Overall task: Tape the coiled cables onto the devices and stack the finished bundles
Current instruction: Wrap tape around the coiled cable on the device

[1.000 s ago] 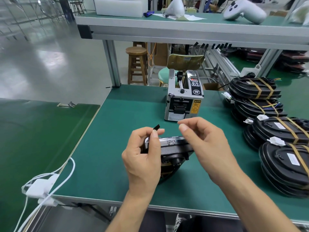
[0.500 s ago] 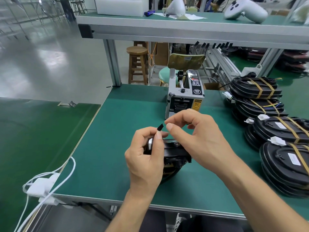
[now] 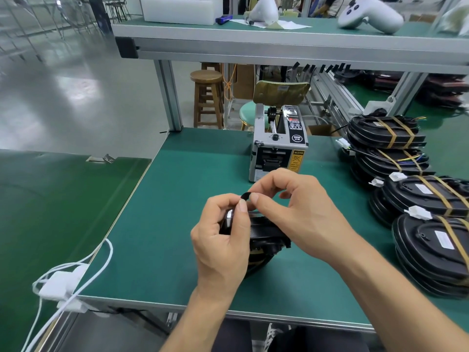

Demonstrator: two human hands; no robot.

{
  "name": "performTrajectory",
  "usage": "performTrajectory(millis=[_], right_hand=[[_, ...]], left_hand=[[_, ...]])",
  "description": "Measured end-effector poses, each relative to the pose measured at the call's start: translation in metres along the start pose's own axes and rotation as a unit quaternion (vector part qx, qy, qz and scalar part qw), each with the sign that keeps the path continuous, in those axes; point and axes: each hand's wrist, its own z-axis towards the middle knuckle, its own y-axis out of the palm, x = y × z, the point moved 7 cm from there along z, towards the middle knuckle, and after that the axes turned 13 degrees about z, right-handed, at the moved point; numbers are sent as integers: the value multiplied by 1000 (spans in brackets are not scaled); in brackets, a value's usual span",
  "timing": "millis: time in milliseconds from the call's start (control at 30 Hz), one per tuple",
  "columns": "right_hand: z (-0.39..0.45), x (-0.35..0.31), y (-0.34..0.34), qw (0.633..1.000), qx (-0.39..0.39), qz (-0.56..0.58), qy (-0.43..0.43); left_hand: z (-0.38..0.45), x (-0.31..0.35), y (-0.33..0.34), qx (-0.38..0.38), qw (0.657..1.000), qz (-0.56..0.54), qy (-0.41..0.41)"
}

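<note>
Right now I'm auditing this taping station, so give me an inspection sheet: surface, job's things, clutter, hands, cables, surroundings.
Surface: green mat on a metal-framed bench.
Job's things: black device held above the mat; small black tape piece at the fingertips; tape dispenser behind; taped bundles stacked at right.
Clutter: nothing seen on the mat near the work.
Hands: left hand grips the device; right hand pinches the tape piece together with the left thumb.
Cables: white cable and adapter at the left bench edge.
Surroundings: upper shelf with a white controller; wooden stool behind.
</note>
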Motion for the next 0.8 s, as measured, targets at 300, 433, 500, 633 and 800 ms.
performTrajectory(millis=[300, 433, 500, 633, 800], right_hand=[[-3, 8, -4, 1000, 11, 24, 3], [-7, 30, -19, 971, 102, 212, 44], [-14, 49, -23, 942, 148, 293, 70], [-31, 77, -7, 908, 157, 376, 100], [-35, 88, 6, 901, 178, 381, 107]], left_hand=[[0, 0, 1, -5, 1000, 4, -2], [1, -2, -1, 0, 1000, 12, -3], [2, -3, -2, 0, 1000, 12, -6], [3, -6, 0, -3, 1000, 10, -15], [3, -14, -1, -30, 998, -35, -39]])
